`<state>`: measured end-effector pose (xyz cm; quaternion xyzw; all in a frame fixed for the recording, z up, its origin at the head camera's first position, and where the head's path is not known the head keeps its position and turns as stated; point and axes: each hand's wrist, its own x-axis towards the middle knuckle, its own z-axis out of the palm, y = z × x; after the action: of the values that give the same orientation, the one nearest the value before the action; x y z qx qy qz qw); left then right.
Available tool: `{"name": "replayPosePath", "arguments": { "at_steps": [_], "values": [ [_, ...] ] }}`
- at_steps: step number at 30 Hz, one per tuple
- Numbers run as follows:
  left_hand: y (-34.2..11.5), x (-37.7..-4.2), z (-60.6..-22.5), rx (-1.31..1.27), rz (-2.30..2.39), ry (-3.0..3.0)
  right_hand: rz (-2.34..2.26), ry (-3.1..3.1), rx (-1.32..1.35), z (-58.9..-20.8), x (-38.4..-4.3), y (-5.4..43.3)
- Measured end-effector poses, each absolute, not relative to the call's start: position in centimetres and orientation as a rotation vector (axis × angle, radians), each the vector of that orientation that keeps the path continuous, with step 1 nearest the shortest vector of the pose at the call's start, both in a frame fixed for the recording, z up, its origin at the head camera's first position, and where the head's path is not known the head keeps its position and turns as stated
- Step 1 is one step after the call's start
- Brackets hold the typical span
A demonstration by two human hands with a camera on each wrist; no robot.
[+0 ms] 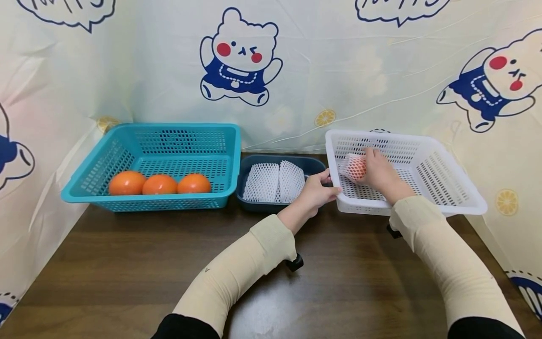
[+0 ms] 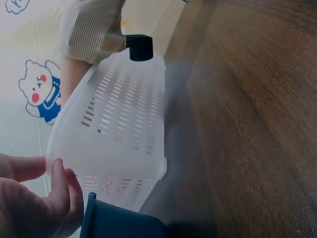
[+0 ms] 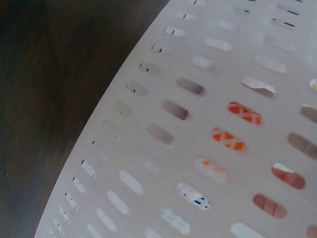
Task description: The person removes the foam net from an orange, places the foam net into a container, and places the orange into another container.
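Observation:
The white slotted basket (image 1: 440,207) stands at the right. Inside it, near the left end, my right hand (image 1: 381,174) holds an orange in a white foam net (image 1: 355,167). In the right wrist view that netted orange (image 3: 230,140) shows only through slots in the basket wall; the hand is mostly hidden there. At the basket's left corner, my left hand (image 1: 311,194) pinches the rim between thumb and fingers, as the left wrist view also shows. Beside this hand, a dark blue tray (image 1: 264,206) contains white foam nets (image 1: 263,182).
To the left stands a teal basket (image 1: 169,203) with three bare oranges (image 1: 159,184) along its near side. All the containers are lined up on a brown wooden table (image 1: 127,263), against a cloth backdrop (image 1: 296,70) printed with bears.

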<state>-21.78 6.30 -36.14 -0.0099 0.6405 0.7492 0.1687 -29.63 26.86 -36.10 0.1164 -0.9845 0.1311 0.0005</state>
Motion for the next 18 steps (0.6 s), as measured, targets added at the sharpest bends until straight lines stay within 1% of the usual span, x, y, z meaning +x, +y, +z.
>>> {"name": "replayPosePath", "arguments": {
  "at_steps": [5,18],
  "values": [
    [6.23,-21.74,-36.21,-0.034,2.142,1.808,0.336,-3.131,0.363,-36.11,-29.45,26.96],
    [6.02,-21.66,-35.71,-0.082,2.109,1.78,0.316,-3.199,0.372,-35.7,-29.33,27.16]
  ]
}}
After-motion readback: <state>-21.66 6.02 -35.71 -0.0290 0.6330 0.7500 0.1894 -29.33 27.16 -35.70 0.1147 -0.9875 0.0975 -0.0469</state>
